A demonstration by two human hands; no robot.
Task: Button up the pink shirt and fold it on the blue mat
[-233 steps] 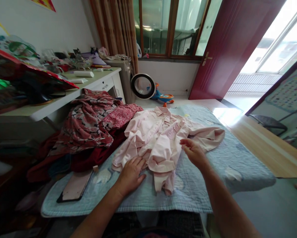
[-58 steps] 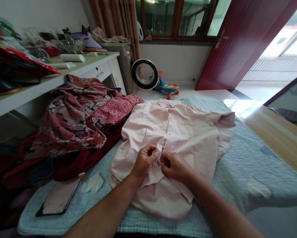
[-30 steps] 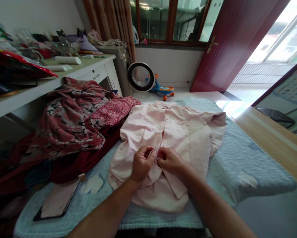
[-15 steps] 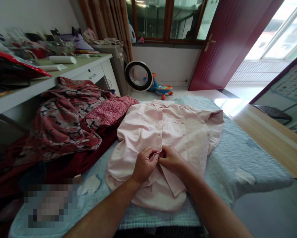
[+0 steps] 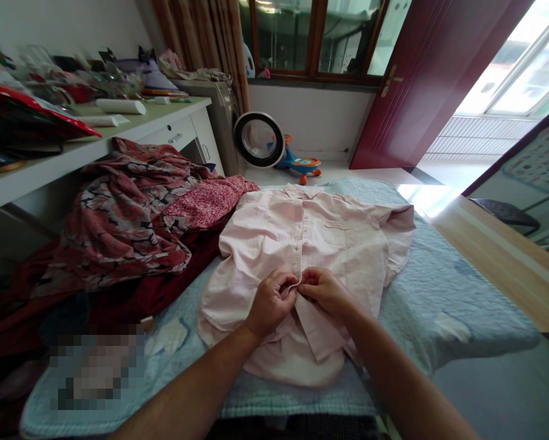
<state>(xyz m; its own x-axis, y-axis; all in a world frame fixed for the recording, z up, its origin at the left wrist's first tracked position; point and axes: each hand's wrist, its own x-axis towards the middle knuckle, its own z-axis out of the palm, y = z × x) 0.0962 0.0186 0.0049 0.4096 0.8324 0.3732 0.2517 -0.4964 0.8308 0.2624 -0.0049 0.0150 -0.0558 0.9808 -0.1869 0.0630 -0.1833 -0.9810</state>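
Head camera, looking down over a padded surface: I see a pink shirt (image 5: 311,244) lying face up on a pale blue quilt (image 5: 439,287). Its collar is at the far end, the chest pocket shows, and the sleeves are bunched at the sides. Both bare hands meet on its front, low on the button line. The left hand (image 5: 269,304) has thumb and forefinger pinched on the edge of one front panel. The right hand (image 5: 327,292) pinches the opposite edge, and the two sets of fingertips touch or nearly touch. The other fingers of each hand are curled in. Below the hands the shirt fronts lie open, with one flap turned over. I cannot tell whether a button sits between the fingers.

Just left of the shirt, touching its shoulder, is a heap of floral red clothes (image 5: 132,214) over a dark red cloth (image 5: 164,287). A white desk (image 5: 164,122) crowded with clutter stands behind the heap. On the floor beyond, a round black-rimmed appliance (image 5: 259,139) stands by the curtain (image 5: 205,43) with a toy car (image 5: 301,166) beside it. A dark red door (image 5: 421,79) stands open to the right.
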